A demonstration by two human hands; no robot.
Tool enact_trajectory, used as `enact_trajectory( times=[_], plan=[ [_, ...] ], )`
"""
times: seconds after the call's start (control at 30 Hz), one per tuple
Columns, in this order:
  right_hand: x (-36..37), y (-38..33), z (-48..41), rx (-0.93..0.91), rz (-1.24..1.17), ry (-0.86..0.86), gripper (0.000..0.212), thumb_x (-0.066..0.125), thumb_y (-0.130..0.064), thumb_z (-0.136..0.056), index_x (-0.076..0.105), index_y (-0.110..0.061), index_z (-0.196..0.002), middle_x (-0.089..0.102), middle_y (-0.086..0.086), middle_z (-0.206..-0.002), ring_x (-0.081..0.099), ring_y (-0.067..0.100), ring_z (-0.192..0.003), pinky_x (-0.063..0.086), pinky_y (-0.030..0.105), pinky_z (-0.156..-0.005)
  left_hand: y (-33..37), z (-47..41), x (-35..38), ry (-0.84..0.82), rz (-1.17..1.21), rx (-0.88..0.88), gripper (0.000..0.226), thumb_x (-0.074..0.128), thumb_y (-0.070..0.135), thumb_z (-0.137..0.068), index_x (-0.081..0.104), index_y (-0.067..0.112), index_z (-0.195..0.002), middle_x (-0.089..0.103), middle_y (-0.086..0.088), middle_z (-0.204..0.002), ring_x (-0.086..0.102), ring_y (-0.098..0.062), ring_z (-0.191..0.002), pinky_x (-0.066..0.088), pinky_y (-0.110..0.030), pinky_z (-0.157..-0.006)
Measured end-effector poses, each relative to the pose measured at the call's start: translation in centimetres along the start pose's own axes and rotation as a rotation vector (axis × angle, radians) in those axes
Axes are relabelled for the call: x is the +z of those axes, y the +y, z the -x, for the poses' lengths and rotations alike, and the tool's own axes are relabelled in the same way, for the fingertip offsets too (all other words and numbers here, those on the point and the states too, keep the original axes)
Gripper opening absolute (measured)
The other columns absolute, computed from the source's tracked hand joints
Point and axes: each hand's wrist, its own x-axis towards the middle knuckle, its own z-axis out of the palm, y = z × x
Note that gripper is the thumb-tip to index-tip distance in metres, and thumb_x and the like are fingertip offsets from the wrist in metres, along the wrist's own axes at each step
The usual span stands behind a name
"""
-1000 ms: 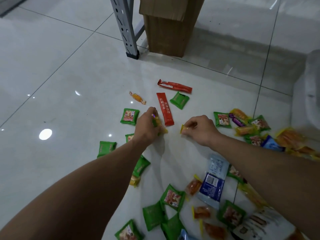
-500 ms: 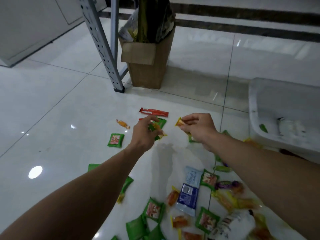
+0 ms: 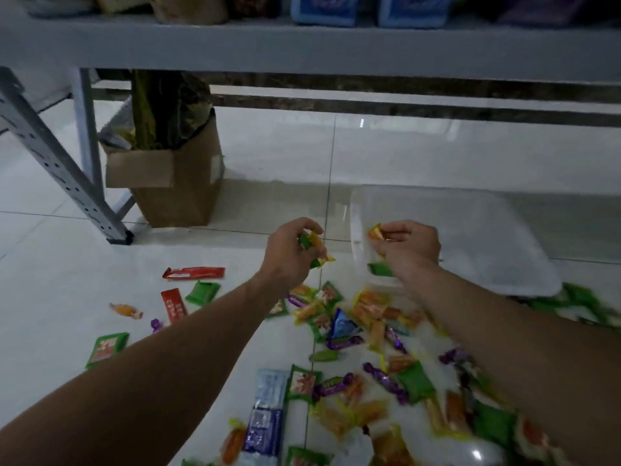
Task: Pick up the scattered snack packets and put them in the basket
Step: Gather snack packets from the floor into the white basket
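Many snack packets lie scattered on the white tiled floor: green, orange, purple, blue and red ones. A pale translucent basket sits on the floor at the centre right. My left hand grips a small bunch of green and yellow packets in the air just left of the basket. My right hand is over the basket's near left corner and pinches an orange-yellow packet. A green packet shows below that hand, inside the basket.
A grey metal shelf runs across the top, its leg standing at the left. A brown cardboard box with bags in it stands beside the leg. Two red stick packets and a wrapped candy lie at the left.
Both hands have moved right and away from the floor toward the basket, still holding their packets. The view has risen, and the shelf now fills the top.
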Motion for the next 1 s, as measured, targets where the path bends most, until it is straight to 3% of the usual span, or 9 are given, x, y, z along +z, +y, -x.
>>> enact_trajectory(
  times=[0.17,0.33,0.43,0.5,0.6,0.73,0.9,1.0],
  plan=[
    [-4.9,2.0,-3.6,0.068,0.013,0.09,0.02,0.082,-0.008,-0.072,0.069,-0.016,-0.085,0.069,0.001,-0.084,0.064,0.011,-0.076,0.052,0.022,-0.071,1.9,-2.6,5.9,-0.068,-0.094,0.077,0.025,0.076,0.002,-0.076,0.065,0.021,-0.089,0.062,-0.007,-0.095,0.063,-0.028,-0.087,0.058,-0.045,-0.076],
    [-6.7,3.6,-7.0,0.13,0.006,0.129,0.021,0.082,-0.01,-0.071,0.067,-0.022,-0.079,0.071,-0.001,-0.086,0.065,0.011,-0.076,0.051,0.021,-0.067,2.3,-5.2,11.4,-0.108,-0.129,0.066,0.022,0.075,0.005,-0.078,0.065,0.021,-0.089,0.062,-0.006,-0.096,0.059,-0.02,-0.077,0.056,-0.031,-0.066],
    [-7.2,4.6,-8.6,0.175,-0.006,0.112,0.022,0.082,-0.009,-0.072,0.067,-0.02,-0.084,0.068,-0.002,-0.086,0.062,0.007,-0.072,0.046,0.015,-0.059,1.6,-6.5,14.0,-0.131,-0.142,0.057,0.021,0.074,0.005,-0.079,0.063,0.02,-0.09,0.059,0.0,-0.09,0.053,-0.008,-0.068,0.045,-0.014,-0.055],
    [-7.4,5.3,-9.4,0.193,-0.015,0.097,0.023,0.082,-0.009,-0.072,0.067,-0.018,-0.087,0.066,-0.003,-0.085,0.059,0.004,-0.069,0.041,0.012,-0.053,0.9,-7.3,15.4,-0.15,-0.176,0.055,0.023,0.075,0.006,-0.079,0.062,0.022,-0.09,0.06,-0.001,-0.094,0.055,-0.013,-0.075,0.046,-0.016,-0.06],
    [-7.5,6.2,-10.4,0.199,-0.005,0.079,0.024,0.083,-0.011,-0.072,0.066,-0.019,-0.088,0.066,-0.003,-0.087,0.06,0.004,-0.07,0.041,0.011,-0.054,-0.1,-8.1,17.0,-0.177,-0.21,0.033,0.024,0.074,0.004,-0.079,0.062,0.023,-0.088,0.062,-0.006,-0.099,0.061,-0.025,-0.089,0.055,-0.036,-0.078],
    [-7.5,7.2,-11.2,0.194,0.026,0.075,0.022,0.08,-0.013,-0.076,0.067,-0.018,-0.094,0.066,-0.003,-0.091,0.057,0.003,-0.07,0.038,0.005,-0.041,-0.8,-8.8,17.8,-0.21,-0.255,0.038,0.023,0.073,0.009,-0.081,0.064,0.018,-0.101,0.061,-0.004,-0.104,0.06,-0.021,-0.092,0.05,-0.027,-0.077],
    [-6.7,7.8,-11.3,0.18,0.044,0.067,0.02,0.077,-0.014,-0.079,0.066,-0.017,-0.096,0.067,0.0,-0.097,0.063,0.012,-0.085,0.05,0.018,-0.07,-0.8,-8.7,17.2,-0.173,-0.29,0.105,0.036,0.073,0.022,-0.083,0.062,0.02,-0.118,0.061,0.003,-0.118,0.057,-0.013,-0.105,0.044,-0.024,-0.086],
    [-5.9,7.5,-10.8,0.139,0.074,0.071,0.021,0.073,-0.017,-0.084,0.065,-0.017,-0.103,0.064,0.001,-0.111,0.059,0.009,-0.084,0.045,0.012,-0.066,-0.4,-8.6,15.8,-0.132,-0.283,0.136,0.035,0.07,0.025,-0.085,0.061,0.024,-0.119,0.061,0.004,-0.125,0.056,-0.012,-0.111,0.041,-0.022,-0.087]
  ],
)
